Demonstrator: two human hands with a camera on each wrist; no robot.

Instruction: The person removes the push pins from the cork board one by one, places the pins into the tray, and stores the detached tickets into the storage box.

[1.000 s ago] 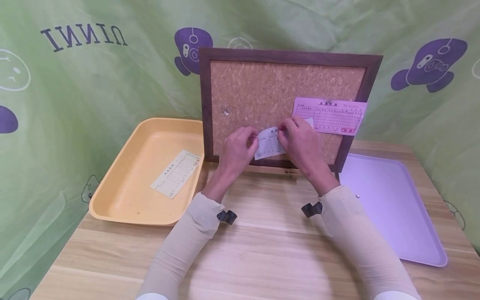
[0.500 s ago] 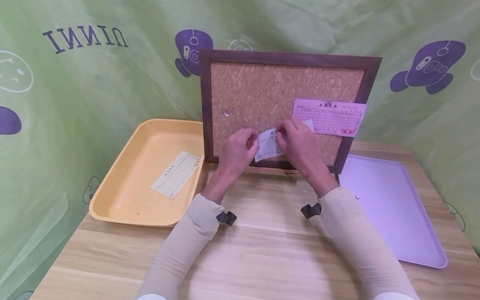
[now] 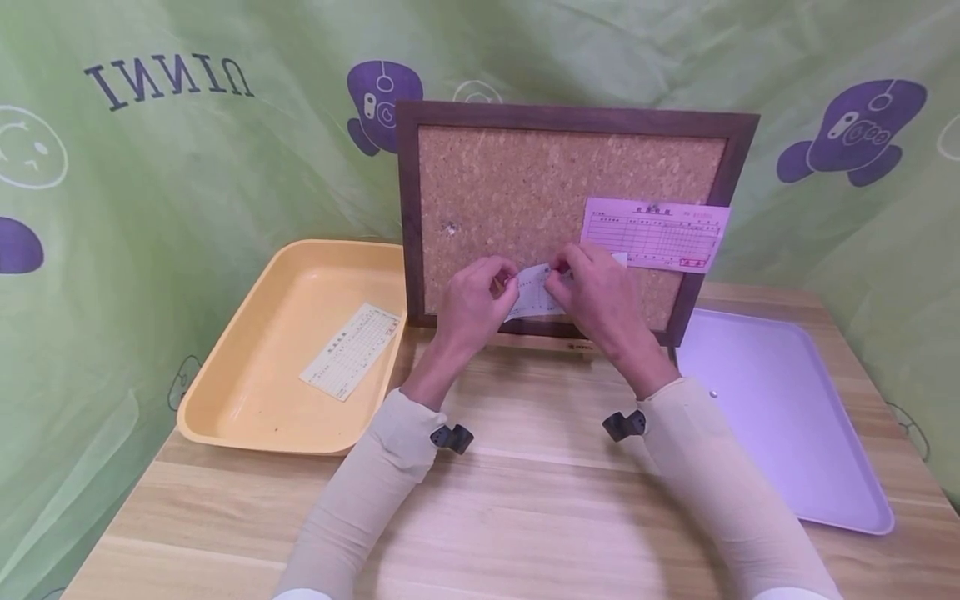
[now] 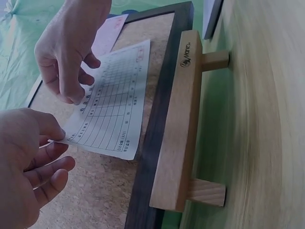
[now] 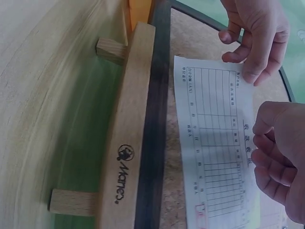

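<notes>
A white printed receipt slip point(image 3: 534, 292) is held slantwise against the lower middle of a cork board point(image 3: 562, 179) in a dark frame. My left hand point(image 3: 474, 298) pinches its upper left corner, which shows well in the left wrist view. My right hand point(image 3: 600, 287) has curled fingers at the slip's top edge, near the printed heading point(image 5: 247, 143); its fingertips touch the paper there, and whether they also hold something small is hidden. A pink receipt slip point(image 3: 656, 237) hangs at the board's right side, overlapping the frame, with a small pin point(image 3: 655, 207) at its top.
On the left, a yellow tray point(image 3: 225, 383) holds a cream receipt slip point(image 3: 348, 352). A purple tray point(image 3: 787, 417) lies at right, with a small shiny bit point(image 3: 713, 394) in it. A silvery spot point(image 3: 450, 229) marks the cork. The board has a wooden stand point(image 4: 178, 129).
The white slip's right end has dropped slightly, and my right hand has shifted a little down and left with it. My left hand keeps its pinch in nearly the same place.
</notes>
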